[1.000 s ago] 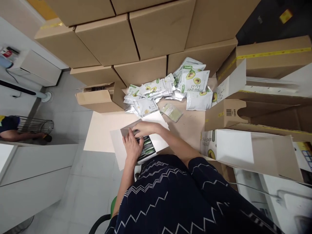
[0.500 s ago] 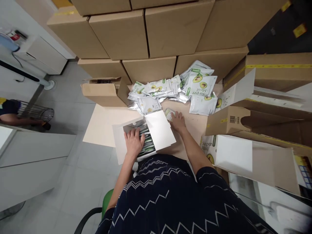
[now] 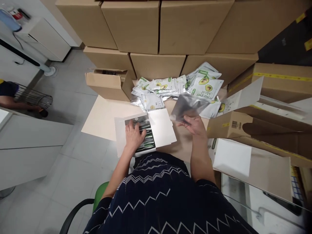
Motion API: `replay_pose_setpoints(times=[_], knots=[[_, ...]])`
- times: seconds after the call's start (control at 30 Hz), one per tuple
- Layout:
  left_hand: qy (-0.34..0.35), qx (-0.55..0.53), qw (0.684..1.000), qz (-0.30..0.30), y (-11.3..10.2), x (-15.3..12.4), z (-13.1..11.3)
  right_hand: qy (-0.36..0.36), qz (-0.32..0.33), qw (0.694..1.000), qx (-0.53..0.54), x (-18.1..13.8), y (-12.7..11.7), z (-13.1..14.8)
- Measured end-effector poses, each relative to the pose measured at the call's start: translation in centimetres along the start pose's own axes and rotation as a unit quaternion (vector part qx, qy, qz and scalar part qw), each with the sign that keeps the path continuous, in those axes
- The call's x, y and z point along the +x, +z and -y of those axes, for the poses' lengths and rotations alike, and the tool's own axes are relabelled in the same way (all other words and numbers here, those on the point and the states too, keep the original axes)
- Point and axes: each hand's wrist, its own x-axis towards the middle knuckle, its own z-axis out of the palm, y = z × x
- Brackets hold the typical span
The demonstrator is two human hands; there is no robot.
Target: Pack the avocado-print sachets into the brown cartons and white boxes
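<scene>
Right hand (image 3: 195,125) pinches silver pouch (image 3: 187,105) by its near edge, above desk (image 3: 102,118). Pouch looks light, floppy, slick. Left hand (image 3: 134,136) lies flat on pouches in white box (image 3: 161,130).

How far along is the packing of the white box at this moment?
Done: sachets already stand in the open white box, pressed down by the left hand. In hand: the right hand holds up one silver pouch. Left: a pile of avocado-print sachets lies loose on the table.

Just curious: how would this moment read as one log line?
left hand: pressing packets in white box | right hand: holding silver pouch
</scene>
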Motion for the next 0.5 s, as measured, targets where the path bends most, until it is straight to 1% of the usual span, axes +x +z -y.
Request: replay_pose_setpoints(times=[0.07, 0.1, 0.13, 0.17, 0.2, 0.27, 0.33, 0.43, 0.5], knots=[[-0.01, -0.013, 1.0, 0.006, -0.2, 0.4, -0.2, -0.005, 0.096, 0.992, -0.076, -1.1, 2.0, 2.4], [-0.012, -0.017, 1.0, 0.009, -0.3, 0.6, -0.2, -0.014, 0.133, 0.982, -0.134, -1.5, 3.2, 3.3], [-0.014, -0.018, 1.0, 0.012, -0.3, 0.8, -0.3, -0.03, 0.157, 0.967, -0.199, -1.7, 4.4, 4.0], [-0.015, -0.016, 1.0, 0.016, -0.2, 0.9, -0.3, -0.056, 0.166, 0.948, -0.266, -1.7, 5.6, 4.5], [-0.015, -0.012, 1.0, 0.022, -0.1, 1.0, -0.3, -0.09, 0.167, 0.925, -0.33, -1.6, 6.8, 4.8], [-0.017, 0.001, 0.999, 0.041, 0.0, 1.0, -0.3, -0.154, 0.167, 0.868, -0.441, -1.2, 8.7, 4.9], [-0.018, 0.014, 0.998, 0.055, 0.2, 0.7, -0.2, -0.187, 0.171, 0.808, -0.532, -0.8, 10.3, 4.8], [-0.01, 0.018, 0.999, 0.049, 0.1, 0.1, -0.2, -0.175, 0.162, 0.722, -0.649, -0.3, 12.6, 4.9], [-0.006, 0.017, 0.999, 0.046, 0.0, -0.2, -0.3, -0.162, 0.164, 0.673, -0.703, 0.1, 14.3, 5.3]])
